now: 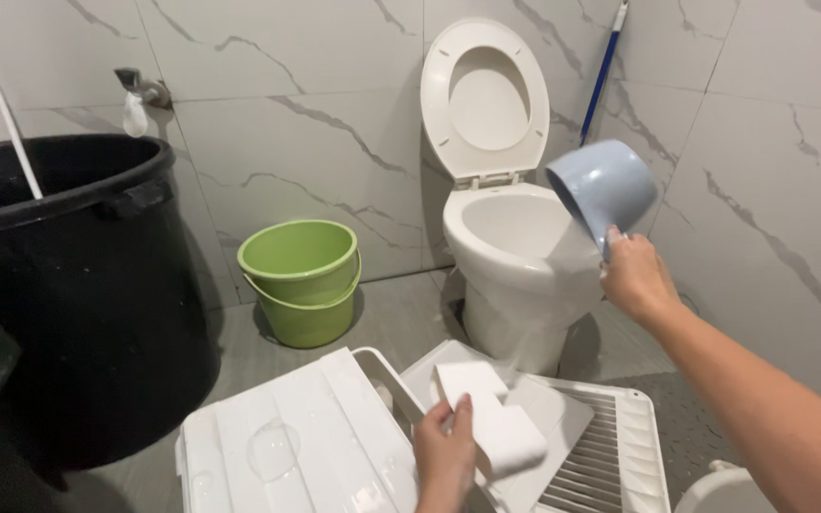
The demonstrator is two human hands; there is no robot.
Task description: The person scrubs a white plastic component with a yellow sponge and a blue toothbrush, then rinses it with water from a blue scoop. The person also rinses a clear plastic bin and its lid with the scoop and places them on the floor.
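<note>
2 hands are busy. Right hand, right of center, is clamped on the handle of a blue dipper tipped toward a white plastic part at bottom center, w/ water streaming down. Left hand grips that part's near edge. It looks light, stiff & slippery when wet; best held by the edges. Toilet sits behind, green bucket left of it.

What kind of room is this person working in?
Most likely a home bathroom: a white toilet with its lid up, marble-look tiled walls, and a wall tap above a big black water tub.
</note>
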